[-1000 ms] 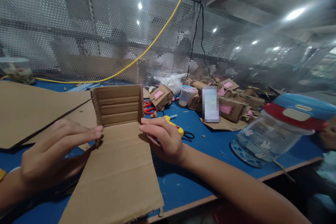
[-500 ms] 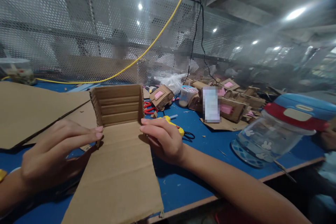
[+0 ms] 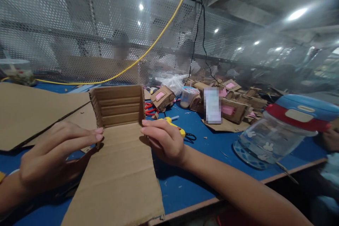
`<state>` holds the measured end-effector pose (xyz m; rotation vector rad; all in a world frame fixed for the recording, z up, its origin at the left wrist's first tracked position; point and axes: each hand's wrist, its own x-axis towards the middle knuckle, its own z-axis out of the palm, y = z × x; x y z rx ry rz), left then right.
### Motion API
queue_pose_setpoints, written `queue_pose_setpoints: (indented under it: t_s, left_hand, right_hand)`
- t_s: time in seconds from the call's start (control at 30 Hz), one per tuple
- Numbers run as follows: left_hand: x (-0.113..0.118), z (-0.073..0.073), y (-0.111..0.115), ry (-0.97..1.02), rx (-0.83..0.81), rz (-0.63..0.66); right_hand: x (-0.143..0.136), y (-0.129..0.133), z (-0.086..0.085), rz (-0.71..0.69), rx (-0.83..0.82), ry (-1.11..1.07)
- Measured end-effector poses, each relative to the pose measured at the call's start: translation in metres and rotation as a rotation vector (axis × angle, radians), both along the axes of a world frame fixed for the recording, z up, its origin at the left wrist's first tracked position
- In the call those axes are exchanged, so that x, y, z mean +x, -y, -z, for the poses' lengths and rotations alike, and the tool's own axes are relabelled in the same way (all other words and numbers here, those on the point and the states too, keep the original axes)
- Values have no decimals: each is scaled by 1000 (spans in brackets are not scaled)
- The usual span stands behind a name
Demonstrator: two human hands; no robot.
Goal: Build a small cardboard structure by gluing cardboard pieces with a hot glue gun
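A folded piece of cardboard point(image 3: 122, 169) lies in front of me, its long flap running toward the table's near edge. Its far end stands up as a ridged back wall with narrow side walls. My left hand point(image 3: 59, 148) pinches the left edge at the fold, fingertips on top and thumb hidden below. On the opposite edge, my right hand point(image 3: 165, 139) grips the cardboard at the same fold, fingers bent together. Just behind the right hand is a yellow glue gun point(image 3: 174, 127), partly covered by it.
On the blue table point(image 3: 196, 169) stands a large clear water bottle point(image 3: 267, 144) at right. Cardboard models point(image 3: 233, 109), a plastic cup point(image 3: 189, 97) and red-handled pliers point(image 3: 150, 109) sit behind. Large cardboard sheets point(image 3: 34, 113) lie left. A yellow cable point(image 3: 148, 51) crosses a perforated metal screen.
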<state>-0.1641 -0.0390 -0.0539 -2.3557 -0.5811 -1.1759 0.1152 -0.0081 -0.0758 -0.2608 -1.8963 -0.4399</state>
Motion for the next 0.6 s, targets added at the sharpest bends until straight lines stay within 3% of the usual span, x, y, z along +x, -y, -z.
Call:
queue_pose_setpoints:
  t_s: [0.3, 0.47, 0.6]
  left_hand:
    - [6, -8, 0, -38, 25, 11]
    - [2, -1, 1, 27, 4, 16]
    - [-8, 3, -1, -50, -20, 9]
  right_hand:
    - [2, -2, 5, -2, -18, 34]
    - [1, -2, 4, 7, -10, 23]
    - [0, -1, 1, 13, 12, 7]
